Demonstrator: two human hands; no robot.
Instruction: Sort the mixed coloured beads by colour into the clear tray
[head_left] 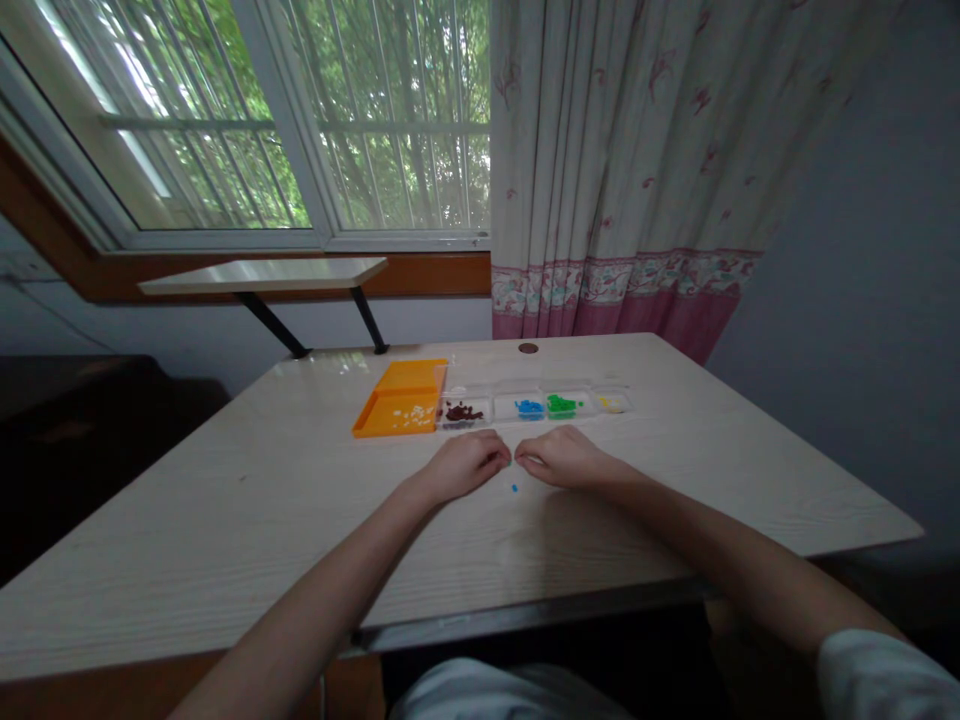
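My left hand (471,461) and my right hand (561,456) almost meet above the middle of the table, both with fingers pinched. Whatever is between the fingertips is too small or too hidden to name. Just below them on the tabletop lies a tiny blue piece (514,488). Beyond my hands stands a row of clear plastic boxes. They hold dark brown pieces (463,412), blue pieces (529,408), green pieces (561,404) and a few yellow pieces (611,404). To the left, an orange open case (373,420) contains scattered white pieces (414,416).
The pale wooden table (300,540) ends at a front edge close to my body. A small raised shelf (277,274) on black legs stands at the back left. A round brown disc (528,348) sits near the back edge, before a curtain (600,200) and a window.
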